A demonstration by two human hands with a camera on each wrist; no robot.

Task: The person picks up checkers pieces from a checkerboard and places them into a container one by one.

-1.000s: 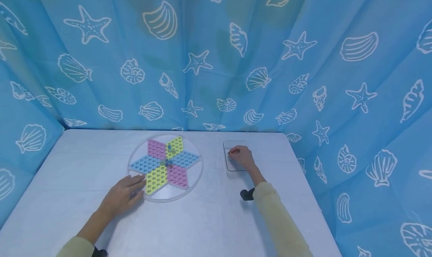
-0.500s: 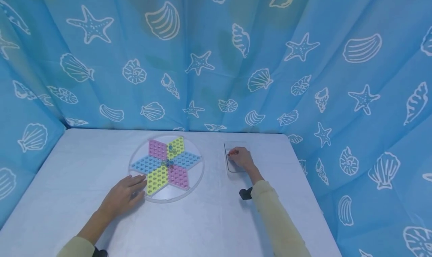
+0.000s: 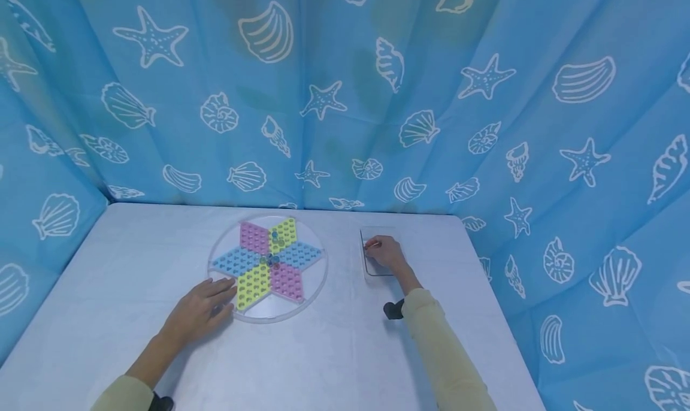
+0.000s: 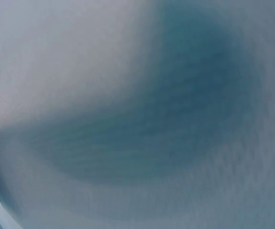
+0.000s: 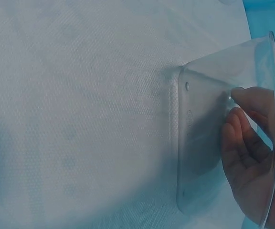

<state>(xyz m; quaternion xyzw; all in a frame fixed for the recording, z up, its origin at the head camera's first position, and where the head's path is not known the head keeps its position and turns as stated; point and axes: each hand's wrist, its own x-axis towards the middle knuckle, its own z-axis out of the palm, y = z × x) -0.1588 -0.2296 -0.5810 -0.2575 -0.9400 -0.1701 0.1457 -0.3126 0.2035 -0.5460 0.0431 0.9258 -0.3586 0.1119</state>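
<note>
A round clear Chinese checkers board [image 3: 269, 306] with a pink, yellow and blue star lies left of centre in the head view. Several small glass marbles [image 3: 273, 260] sit at its middle and on the upper yellow point. My left hand [image 3: 195, 312] rests flat at the board's lower left rim, fingers extended. My right hand [image 3: 385, 252] reaches into a clear plastic box [image 3: 375, 277]. In the right wrist view, its thumb and fingertips pinch a small shiny thing, apparently a marble [image 5: 230, 99], mostly hidden. The left wrist view shows only blurred cloth and shadow.
A white cloth covers the table [image 3: 312, 363]. Behind and to the right hangs a blue curtain [image 3: 345, 141] printed with shells and starfish. The box's side wall [image 5: 214, 71] stands up around the right hand.
The head view has shifted slightly, moving the scene a little to the right. My right hand stays in the box with only slight finger movement; my left hand stays at the board's rim.
</note>
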